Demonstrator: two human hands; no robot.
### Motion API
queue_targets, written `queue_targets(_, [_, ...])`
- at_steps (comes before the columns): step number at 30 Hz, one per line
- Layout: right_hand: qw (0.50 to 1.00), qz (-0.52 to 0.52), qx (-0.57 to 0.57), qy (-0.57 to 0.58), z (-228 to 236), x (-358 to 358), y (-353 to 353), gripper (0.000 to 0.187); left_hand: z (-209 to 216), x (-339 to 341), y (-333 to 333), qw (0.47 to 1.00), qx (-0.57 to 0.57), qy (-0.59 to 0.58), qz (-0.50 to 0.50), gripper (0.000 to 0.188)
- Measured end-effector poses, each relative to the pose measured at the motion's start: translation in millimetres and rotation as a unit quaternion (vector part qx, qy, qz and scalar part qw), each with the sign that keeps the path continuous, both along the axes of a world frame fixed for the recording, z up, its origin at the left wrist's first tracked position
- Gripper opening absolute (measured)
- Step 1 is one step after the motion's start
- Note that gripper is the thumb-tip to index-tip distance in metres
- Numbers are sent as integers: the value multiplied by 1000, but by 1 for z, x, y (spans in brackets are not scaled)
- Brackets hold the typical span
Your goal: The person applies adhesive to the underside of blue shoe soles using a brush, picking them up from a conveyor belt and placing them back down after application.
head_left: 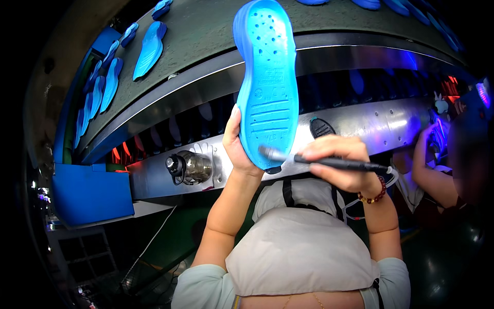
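My left hand (237, 147) grips a bright blue shoe sole (270, 98) by its near end. The sole stands lengthwise, with small holes at its far end and raised bars and a shallow recess facing me. In my right hand (342, 160) is a brush (275, 154) with a dark handle and pale bristles. Its bristles lie over the near end of the sole, apparently touching it. A pale tube or cable runs from the back of the handle past my wrist. Just beyond my right hand, a black sole piece (320, 127) rests on the metal ledge (360, 126).
Past the ledge runs a dark green conveyor belt (206, 31) with several blue soles (150, 51) on it. A clear bottle with a black lid (190, 167) stands on the ledge at left, near a blue cabinet (92, 193). Another person's arm (432, 172) is at right.
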State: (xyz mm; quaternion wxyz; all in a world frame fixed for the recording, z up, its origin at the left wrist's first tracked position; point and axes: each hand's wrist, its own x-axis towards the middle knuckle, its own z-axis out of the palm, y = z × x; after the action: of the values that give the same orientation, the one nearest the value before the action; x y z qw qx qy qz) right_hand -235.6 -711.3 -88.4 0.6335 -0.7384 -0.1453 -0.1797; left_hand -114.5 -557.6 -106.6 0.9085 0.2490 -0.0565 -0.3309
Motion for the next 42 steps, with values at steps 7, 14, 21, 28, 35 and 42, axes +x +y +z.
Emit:
queue_targets(7, [997, 31, -67, -9, 6, -3, -4, 17, 3, 12, -3, 999, 33, 5, -16, 41])
queue_targets(14, [993, 61, -102, -9, 14, -6, -25, 20, 18, 14, -4, 976, 96, 37, -192, 43])
queue_targets(21, [968, 212, -121, 55, 18, -1, -40, 20, 28, 15, -5, 912, 265, -3, -312, 43])
queue_targets(28, [915, 247, -312, 65, 28, -2, -53, 22, 34, 12, -5, 858, 357, -45, -368, 58])
queue_targets(35, [897, 233, -354, 128, 17, -1, -71, 21, 26, 12, 2, 842, 411, -81, -341, 60])
queue_targets(42, [957, 157, -191, 149, -13, 3, -90, 18, 20, 17, 5, 856, 396, -83, -323, 52])
